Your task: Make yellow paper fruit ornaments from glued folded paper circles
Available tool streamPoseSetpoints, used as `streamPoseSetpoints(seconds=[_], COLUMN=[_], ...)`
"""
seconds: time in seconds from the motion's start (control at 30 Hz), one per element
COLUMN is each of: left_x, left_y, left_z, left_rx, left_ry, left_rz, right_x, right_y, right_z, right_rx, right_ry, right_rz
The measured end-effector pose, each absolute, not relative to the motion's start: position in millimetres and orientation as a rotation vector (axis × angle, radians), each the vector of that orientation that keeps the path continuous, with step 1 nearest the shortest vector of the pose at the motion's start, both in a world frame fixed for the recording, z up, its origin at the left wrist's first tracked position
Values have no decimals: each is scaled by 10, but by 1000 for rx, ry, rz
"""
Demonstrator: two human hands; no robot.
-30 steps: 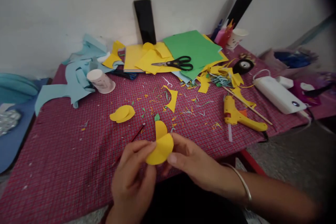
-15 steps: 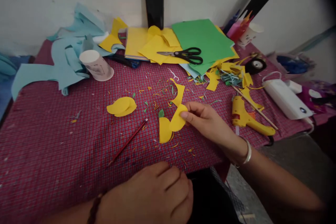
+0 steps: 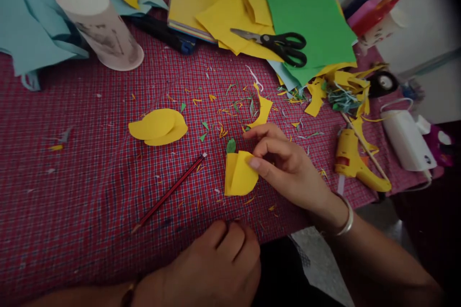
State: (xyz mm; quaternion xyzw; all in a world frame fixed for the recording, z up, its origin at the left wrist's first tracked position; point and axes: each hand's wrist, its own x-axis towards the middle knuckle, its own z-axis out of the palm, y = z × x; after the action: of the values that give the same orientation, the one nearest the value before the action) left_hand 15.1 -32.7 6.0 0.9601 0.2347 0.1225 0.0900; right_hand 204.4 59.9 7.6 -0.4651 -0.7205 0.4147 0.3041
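Note:
My right hand [image 3: 288, 168] pinches a rounded yellow paper piece [image 3: 245, 177] by its right edge, between thumb and fingers. This piece overlaps another yellow paper piece [image 3: 230, 165] on the checked cloth, with a small green paper scrap [image 3: 231, 145] just above. My left hand [image 3: 212, 264] is a closed fist at the table's front edge, back upward; whether anything is inside is hidden. A dark red pencil [image 3: 171, 192] lies left of the yellow pieces. Farther left rest overlapping yellow paper ovals [image 3: 158, 127].
Black-handled scissors [image 3: 277, 43] lie across yellow and green paper sheets [image 3: 302, 14]. A paper cup [image 3: 104, 29] stands back left beside light blue scraps [image 3: 32, 19]. To the right are a yellow glue gun [image 3: 355, 163], a wooden stick and a white box [image 3: 406, 139]. Clippings litter the cloth.
The view has tilted down and come closer. My right hand has brought the held yellow piece lower, so it covers more of the other piece. My left fist stays at the front edge.

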Motion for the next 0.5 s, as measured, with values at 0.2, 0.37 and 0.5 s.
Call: streamPoseSetpoints(seconds=[0.2, 0.37, 0.5], left_x=[154, 156, 169], left_y=[-280, -285, -280], left_z=[84, 60, 47], left_rx=[2802, 2765, 2761], left_ry=[670, 644, 659], left_rz=[343, 356, 377], right_x=[2056, 2040, 2022], right_y=[597, 593, 595], right_z=[54, 49, 57], right_rx=[-1253, -1262, -1272], right_ry=[-1929, -1956, -1986], right_rz=[1108, 1090, 1059])
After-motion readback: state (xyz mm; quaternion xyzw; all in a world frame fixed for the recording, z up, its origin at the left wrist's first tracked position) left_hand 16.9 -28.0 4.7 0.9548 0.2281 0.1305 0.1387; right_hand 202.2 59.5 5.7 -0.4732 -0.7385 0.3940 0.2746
